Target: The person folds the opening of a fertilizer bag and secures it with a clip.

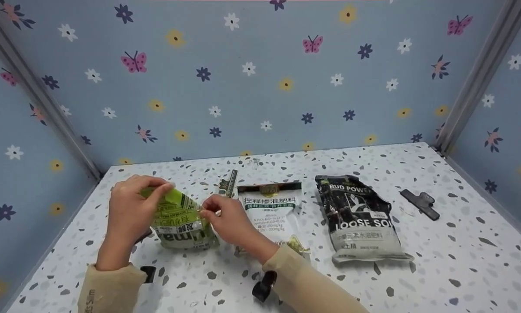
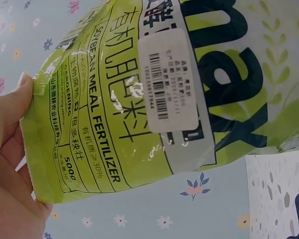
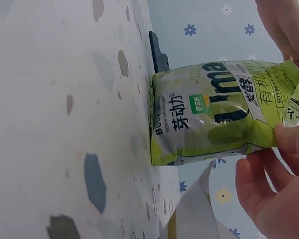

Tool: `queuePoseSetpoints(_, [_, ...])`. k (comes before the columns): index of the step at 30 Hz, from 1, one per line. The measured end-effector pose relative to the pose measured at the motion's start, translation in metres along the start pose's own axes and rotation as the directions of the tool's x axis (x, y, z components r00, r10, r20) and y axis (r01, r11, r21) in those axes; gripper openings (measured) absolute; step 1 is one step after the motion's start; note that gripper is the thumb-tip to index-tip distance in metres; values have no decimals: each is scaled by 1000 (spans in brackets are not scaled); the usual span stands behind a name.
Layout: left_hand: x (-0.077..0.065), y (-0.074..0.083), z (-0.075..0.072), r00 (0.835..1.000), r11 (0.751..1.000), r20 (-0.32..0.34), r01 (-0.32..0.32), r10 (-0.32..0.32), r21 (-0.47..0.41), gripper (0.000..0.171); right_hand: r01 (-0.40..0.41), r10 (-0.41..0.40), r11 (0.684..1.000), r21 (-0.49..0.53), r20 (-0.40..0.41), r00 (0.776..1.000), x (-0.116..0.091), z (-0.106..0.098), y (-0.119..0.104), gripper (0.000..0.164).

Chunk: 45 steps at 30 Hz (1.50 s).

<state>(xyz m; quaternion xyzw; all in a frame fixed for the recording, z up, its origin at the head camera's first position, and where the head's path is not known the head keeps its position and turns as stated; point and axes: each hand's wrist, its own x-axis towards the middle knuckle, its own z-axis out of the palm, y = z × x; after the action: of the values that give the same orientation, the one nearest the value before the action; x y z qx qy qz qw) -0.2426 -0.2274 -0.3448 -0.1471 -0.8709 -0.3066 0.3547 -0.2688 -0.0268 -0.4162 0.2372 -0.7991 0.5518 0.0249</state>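
Observation:
A green bag of soybean meal fertilizer [image 1: 180,221] stands tilted on the table at the left, its printing upside down in the head view. My left hand [image 1: 134,208] grips its folded top edge at the left, with the thumb on one face; the left wrist view shows that hand [image 2: 15,154] at the sealed end. On the other side, my right hand [image 1: 228,219] pinches the bag's edge between thumb and fingers, as the right wrist view also shows. A dark clip [image 3: 159,54] lies beside the bag's base.
A white fertilizer bag [image 1: 269,213] lies right of the green one, partly behind my right forearm. Farther right lie a black and grey LOOSE SOIL bag [image 1: 360,221] and a black clip [image 1: 420,203]. A patterned strip-like clip [image 1: 229,184] lies behind. Patterned walls enclose the table.

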Motion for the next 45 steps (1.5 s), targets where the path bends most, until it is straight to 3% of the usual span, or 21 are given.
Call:
queuePoseSetpoints(8, [-1,1,-2,999,999,24,34,-33,-27,11,-41,42,999,11,-22,999,-2,0,-3,4])
queuePoseSetpoints(12, [2,-1,-4,999,997,-1,53,-53,-64,15,-50,51,998,23,-28,998,-1,0,-3,5])
queuePoseSetpoints(15, [4,-3,-7,995,990,-26,92,-95,-111,16,-58,58,998,32,-24,998,-1,0,-3,4])
queuePoseSetpoints(18, [4,-7,-11,982,974,-35,178,-184,-139,24,-64,65,997,36,-18,998,-1,0,-3,5])
queuePoseSetpoints(21, [3,-13,-16,954,940,-16,294,-301,-175,33,-67,67,997,39,-14,998,-1,1,-3,5])
queuePoseSetpoints(27, [2,-33,-25,869,837,74,492,-489,-239,46,-61,62,997,48,-11,998,-1,0,-1,5])
queuePoseSetpoints(33, [-2,-51,-28,801,774,95,596,-590,-213,61,-77,77,996,42,-13,997,0,-2,1,4])
queuePoseSetpoints(36, [-6,-60,-28,770,756,112,638,-628,-149,63,-91,92,995,46,-12,996,-1,-2,1,4])
queuePoseSetpoints(40, [-12,-74,-27,720,736,174,675,-672,46,64,-106,107,992,69,-7,994,-1,-3,3,6])
queuePoseSetpoints(45, [-20,-88,-27,646,698,265,675,-716,241,70,-117,118,990,83,2,993,-2,-2,4,6])
